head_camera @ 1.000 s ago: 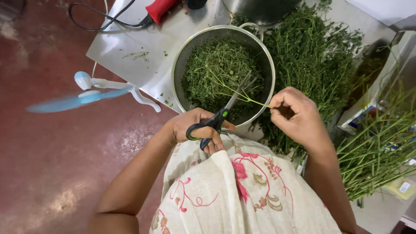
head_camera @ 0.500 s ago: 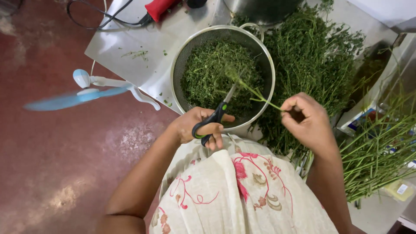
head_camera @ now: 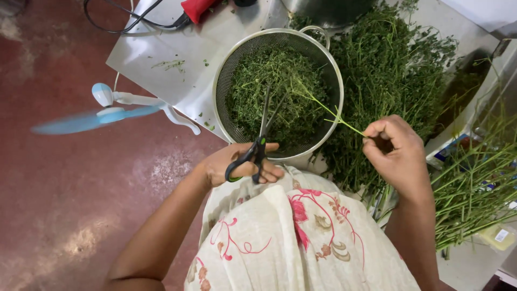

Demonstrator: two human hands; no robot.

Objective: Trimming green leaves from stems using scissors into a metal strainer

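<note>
My left hand (head_camera: 239, 164) grips black scissors (head_camera: 260, 137) with green-lined handles, blades slightly parted and pointing up over a round metal mesh colander (head_camera: 226, 70). The colander holds a heap of cut green herb leaves (head_camera: 280, 91). My right hand (head_camera: 396, 153) pinches a thin leafy herb sprig (head_camera: 323, 105) by its stem; the sprig reaches left across the colander, its leafy end just right of the scissor blades. A large pile of uncut herbs (head_camera: 388, 70) lies right of the colander, beyond my right hand.
A small white fan with spinning blue blades (head_camera: 107, 110) stands on the red floor at the left. A grey sheet (head_camera: 161, 54) lies under the colander, with a black cable (head_camera: 129, 19) and a red tool (head_camera: 196, 8) at its top. Bare stripped stems (head_camera: 474, 188) pile at the right.
My left hand has turned the scissors from slanting right to pointing nearly straight up. My right hand has drawn rightward with the sprig, away from the scissors.
</note>
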